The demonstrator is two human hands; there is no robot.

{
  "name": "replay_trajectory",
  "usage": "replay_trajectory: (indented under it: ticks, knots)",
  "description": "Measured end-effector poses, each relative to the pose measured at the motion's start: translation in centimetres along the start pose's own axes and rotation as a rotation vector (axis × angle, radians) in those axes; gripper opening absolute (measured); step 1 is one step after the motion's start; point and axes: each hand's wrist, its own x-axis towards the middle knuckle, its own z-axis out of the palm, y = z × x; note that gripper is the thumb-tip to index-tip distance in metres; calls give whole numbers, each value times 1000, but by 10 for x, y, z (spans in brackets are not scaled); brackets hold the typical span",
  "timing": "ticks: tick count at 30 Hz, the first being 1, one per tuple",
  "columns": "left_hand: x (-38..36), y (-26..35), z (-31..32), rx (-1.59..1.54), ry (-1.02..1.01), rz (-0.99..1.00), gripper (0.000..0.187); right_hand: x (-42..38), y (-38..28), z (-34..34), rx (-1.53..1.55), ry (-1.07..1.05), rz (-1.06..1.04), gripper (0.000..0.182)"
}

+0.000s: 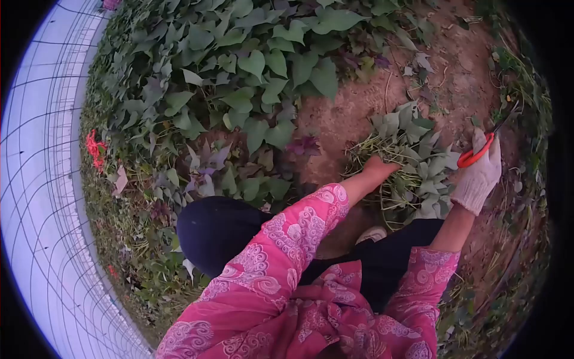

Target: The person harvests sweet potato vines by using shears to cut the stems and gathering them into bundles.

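My left hand (381, 169), bare, is closed on a bunch of leafy stems (412, 155) low over the soil in front of my feet. Its fingertips are partly hidden among the stems. The cut-looking stem ends point to the left, while broad green leaves spread to the right. On my right hand (480, 173) is a white knitted glove. That hand is shut on scissors with orange handles (476, 153), just right of the bunch. The dark scissor blades (508, 118) point up and away to the right.
Dense heart-leaved vines (257, 66) cover the ground ahead and left. Bare reddish soil (335, 113) runs beside them. A wire fence (48, 119) stands along the left, with red string-like material (94, 149) near its foot. My shoe (372, 234) is below the bunch.
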Motion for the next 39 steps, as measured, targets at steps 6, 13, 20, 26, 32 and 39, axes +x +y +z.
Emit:
replay_trajectory:
  ticks: [6, 13, 20, 26, 32, 39]
  knots:
    - [-49, 113, -67, 898, -599, -68, 57, 23, 21, 15, 6, -131, 60, 40]
    - [-34, 172, -159, 1620, -434, 361, 48, 22, 31, 18, 134, -263, 94, 42]
    - [58, 137, -349, 1963, 667, 694, 67, -27, -20, 52, -157, -367, 95, 42]
    - [16, 143, -434, 1615, 616, 435, 51, -48, -21, 96, -318, -518, 116, 42]
    - [37, 94, -470, 1225, 631, 752, 52, -67, -10, 144, -615, -773, -125, 44]
    - [4, 131, -455, 1021, 411, 730, 51, -113, -14, 196, -588, -1136, -129, 38]
